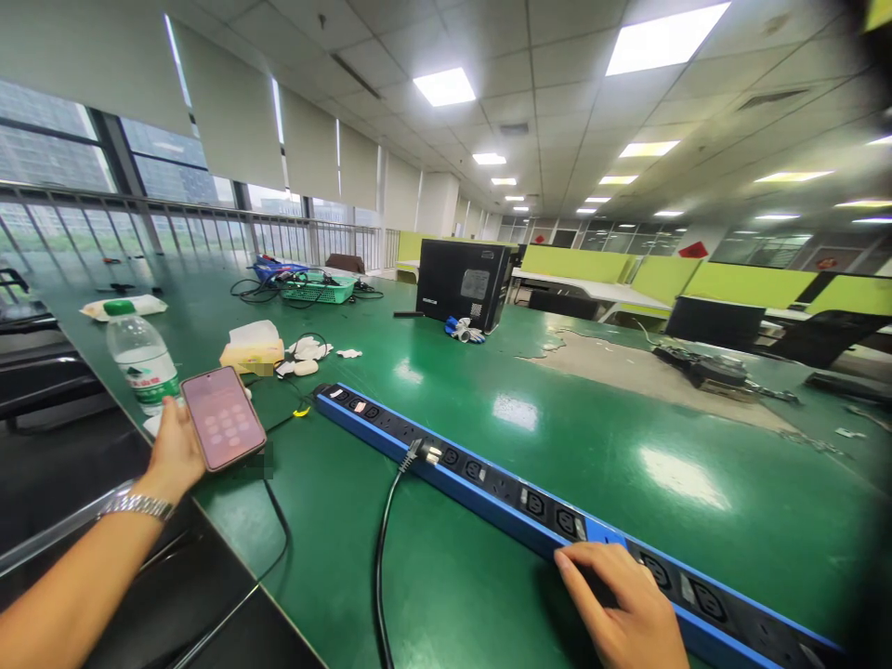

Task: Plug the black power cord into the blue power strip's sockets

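My left hand (pixel 177 446) is closed around a smartphone (pixel 223 418) in a pinkish case, its screen lit with a grid of round keys. Beyond that hand stands a water bottle (pixel 143 358) with a green cap. A long blue and black power strip (pixel 390 432) lies diagonally across the green table. At its near edge is my right hand (pixel 620 604), thumb and index fingertips together against the strip, nothing visible between them. A black power plug (pixel 422 452) with metal prongs rests on the strip, its thick cable (pixel 382 557) running toward me.
A tissue pack (pixel 252 348) and crumpled white pieces lie past the phone. Farther back are a green basket (pixel 317 290) with cables, a black computer case (pixel 460 283) and gloves (pixel 465 330). Worn table surface (pixel 627 372) shows at right. The table's left edge borders black chairs (pixel 56 381).
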The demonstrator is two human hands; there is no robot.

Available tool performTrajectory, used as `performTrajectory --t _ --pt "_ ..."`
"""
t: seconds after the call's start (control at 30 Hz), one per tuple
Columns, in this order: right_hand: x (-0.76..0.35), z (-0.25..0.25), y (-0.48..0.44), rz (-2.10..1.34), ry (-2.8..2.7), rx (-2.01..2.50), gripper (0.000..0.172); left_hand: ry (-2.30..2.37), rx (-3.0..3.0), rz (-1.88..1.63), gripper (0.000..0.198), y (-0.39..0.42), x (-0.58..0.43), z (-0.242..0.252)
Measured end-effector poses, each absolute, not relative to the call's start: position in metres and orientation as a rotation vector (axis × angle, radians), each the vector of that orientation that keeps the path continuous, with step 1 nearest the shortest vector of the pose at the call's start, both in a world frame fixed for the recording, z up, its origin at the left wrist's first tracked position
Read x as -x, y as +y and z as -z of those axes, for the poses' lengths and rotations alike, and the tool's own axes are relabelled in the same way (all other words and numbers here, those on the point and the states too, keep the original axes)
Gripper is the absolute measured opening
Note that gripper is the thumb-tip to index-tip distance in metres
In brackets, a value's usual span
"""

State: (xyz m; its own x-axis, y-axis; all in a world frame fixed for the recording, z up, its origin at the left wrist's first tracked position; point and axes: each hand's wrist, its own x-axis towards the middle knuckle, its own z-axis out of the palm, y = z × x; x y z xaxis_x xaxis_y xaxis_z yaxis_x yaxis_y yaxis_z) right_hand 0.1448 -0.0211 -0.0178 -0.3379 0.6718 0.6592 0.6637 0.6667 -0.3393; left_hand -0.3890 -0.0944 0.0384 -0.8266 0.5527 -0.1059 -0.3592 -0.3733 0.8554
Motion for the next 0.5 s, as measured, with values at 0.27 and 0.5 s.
performTrajectory --t 0.27,0.5 --pt "-0.145 0.018 -0.020 0.001 -2.089 1.057 0.024 0.812 -0.488 -2.169 0.072 -0.109 0.378 -0.044" --pt "-0.145 0.017 -0.020 -0.033 -2.089 1.092 0.029 1.091 -0.389 -2.129 0.063 -0.110 0.379 -0.046"
